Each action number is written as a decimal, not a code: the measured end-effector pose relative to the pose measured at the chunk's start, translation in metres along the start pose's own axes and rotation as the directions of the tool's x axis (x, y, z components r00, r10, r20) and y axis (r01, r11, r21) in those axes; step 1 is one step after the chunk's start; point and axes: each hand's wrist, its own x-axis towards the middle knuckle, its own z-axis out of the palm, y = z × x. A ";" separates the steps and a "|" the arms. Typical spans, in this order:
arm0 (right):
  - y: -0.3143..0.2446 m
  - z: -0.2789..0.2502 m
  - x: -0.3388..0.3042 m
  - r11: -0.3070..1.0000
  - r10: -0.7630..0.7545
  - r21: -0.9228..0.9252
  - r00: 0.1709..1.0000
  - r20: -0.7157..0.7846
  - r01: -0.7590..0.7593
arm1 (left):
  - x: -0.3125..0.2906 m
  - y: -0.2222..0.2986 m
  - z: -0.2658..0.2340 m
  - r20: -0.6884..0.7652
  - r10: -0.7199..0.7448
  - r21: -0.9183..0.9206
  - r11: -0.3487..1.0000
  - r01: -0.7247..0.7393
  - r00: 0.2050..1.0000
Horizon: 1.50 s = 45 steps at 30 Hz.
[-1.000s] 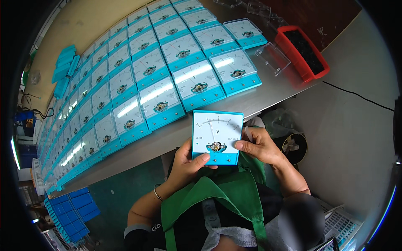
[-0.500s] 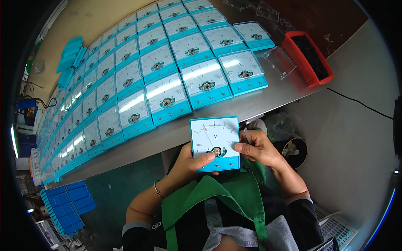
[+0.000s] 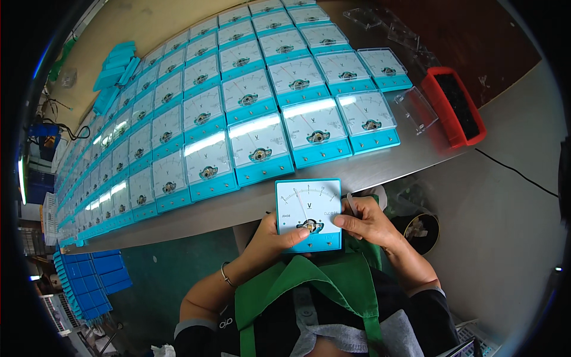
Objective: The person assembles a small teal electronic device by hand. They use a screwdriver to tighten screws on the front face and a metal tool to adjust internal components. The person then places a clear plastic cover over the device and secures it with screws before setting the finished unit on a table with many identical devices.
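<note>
A voltmeter [image 3: 297, 208] with a white scale, thin needle and bright blue case is held upright before my chest. My left hand [image 3: 270, 237] grips its lower left, with the thumb over the front beside the brass-coloured pivot; the other fingers are behind it. At the right edge my right hand [image 3: 370, 223] is closed, thumb on the margin of the dial. A thin pale strip [image 3: 352, 205] sticks up from the right fingers; its kind cannot be made out. No clear cover shows on the held meter, and its back is hidden.
Rows of similar voltmeters [image 3: 256, 140] with clear covers fill the metal table [image 3: 380, 166]. A red bin [image 3: 440, 107] with small dark parts stands at the right, near loose clear covers [image 3: 416, 110]. Blue cases [image 3: 116, 68] are piled far left; blue boxes [image 3: 89, 285] stand below.
The table and its meters appear lower and further right in view. The held voltmeter sits slightly lower, and its needle looks a little more upright. Both hands keep their hold.
</note>
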 end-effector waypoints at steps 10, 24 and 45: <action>-0.014 0.000 0.006 0.994 0.026 -0.109 0.999 0.019 -0.024 | 0.000 0.003 -0.003 -0.017 0.023 -0.011 1.000 -0.023 1.000; -0.064 0.003 0.011 0.676 -0.556 -0.612 0.829 -0.058 0.411 | 0.002 0.002 0.002 -0.055 0.038 -0.222 0.974 -0.049 0.998; -0.036 0.024 0.027 0.907 -0.413 -0.021 0.881 -0.228 0.420 | 0.006 -0.003 0.003 -0.041 0.033 -0.130 0.991 -0.038 0.999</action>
